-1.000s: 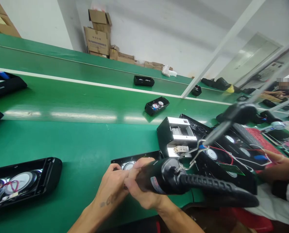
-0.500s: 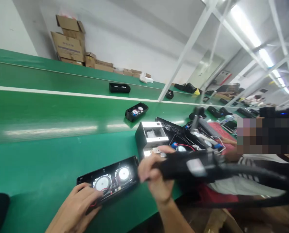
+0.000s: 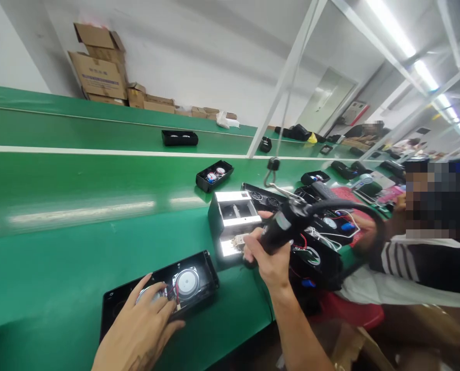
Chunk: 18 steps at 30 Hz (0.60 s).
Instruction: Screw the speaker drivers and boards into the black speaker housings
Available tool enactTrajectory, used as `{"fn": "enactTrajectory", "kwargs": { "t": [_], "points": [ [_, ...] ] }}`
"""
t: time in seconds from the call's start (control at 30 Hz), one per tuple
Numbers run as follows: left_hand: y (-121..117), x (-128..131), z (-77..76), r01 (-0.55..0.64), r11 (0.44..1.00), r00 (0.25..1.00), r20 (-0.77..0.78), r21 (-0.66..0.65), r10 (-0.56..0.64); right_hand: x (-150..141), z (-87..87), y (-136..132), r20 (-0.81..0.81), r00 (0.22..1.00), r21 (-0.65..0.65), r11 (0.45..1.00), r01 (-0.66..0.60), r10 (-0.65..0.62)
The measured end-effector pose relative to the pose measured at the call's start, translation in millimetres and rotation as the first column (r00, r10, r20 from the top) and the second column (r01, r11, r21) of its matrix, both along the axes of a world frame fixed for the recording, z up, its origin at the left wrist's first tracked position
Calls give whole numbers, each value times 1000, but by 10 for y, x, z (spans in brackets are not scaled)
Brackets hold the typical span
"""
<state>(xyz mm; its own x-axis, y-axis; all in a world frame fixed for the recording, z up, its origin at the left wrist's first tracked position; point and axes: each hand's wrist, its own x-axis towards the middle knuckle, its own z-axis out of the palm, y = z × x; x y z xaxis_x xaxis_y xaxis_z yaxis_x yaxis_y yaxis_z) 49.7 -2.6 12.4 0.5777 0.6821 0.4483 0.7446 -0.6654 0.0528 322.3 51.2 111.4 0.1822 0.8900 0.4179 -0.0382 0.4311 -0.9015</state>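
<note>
One open black housing (image 3: 208, 286) with round speakers lies near, left of center, on the green table (image 3: 67, 263). Left hand (image 3: 142, 317) is over its left part, fingers loosely spread, not gripping; fingertip contact hard to tell. Right hand (image 3: 270, 257) has its fingers wrapped around a black corded tool (image 3: 279, 225), held tilted, linked at the top to a metal hook (image 3: 282, 189). Tool's lower end hidden by the hand. Black-and-silver device (image 3: 239, 222) just left of right hand, touching unclear. Smaller open housing (image 3: 214, 176) farther back; striped sleeve (image 3: 402, 263) at right.
</note>
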Motion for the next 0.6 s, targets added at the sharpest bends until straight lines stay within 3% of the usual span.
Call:
{"fn": "enactTrajectory", "kwargs": {
  "t": [0.07, 0.17, 0.33, 0.6],
  "points": [
    [-27, 17, 3, -25, 999, 999, 26, -43, 26, -126, -1, -169, -110, 985, 56, 990, -127, 133],
    [-50, 37, 39, -48, 992, 996, 68, -117, 57, -397, -67, -346, -227, 943, 149, 965, -215, 245],
    [-55, 48, 90, -25, 985, 995, 88, -171, 41, -750, -214, -382, -185, 939, 110, 956, -272, 289],
    [-86, 99, 115, -63, 977, 994, 75, -206, 80, -845, -280, -328, -133, 944, 83, 953, -292, 301]
  ]
}}
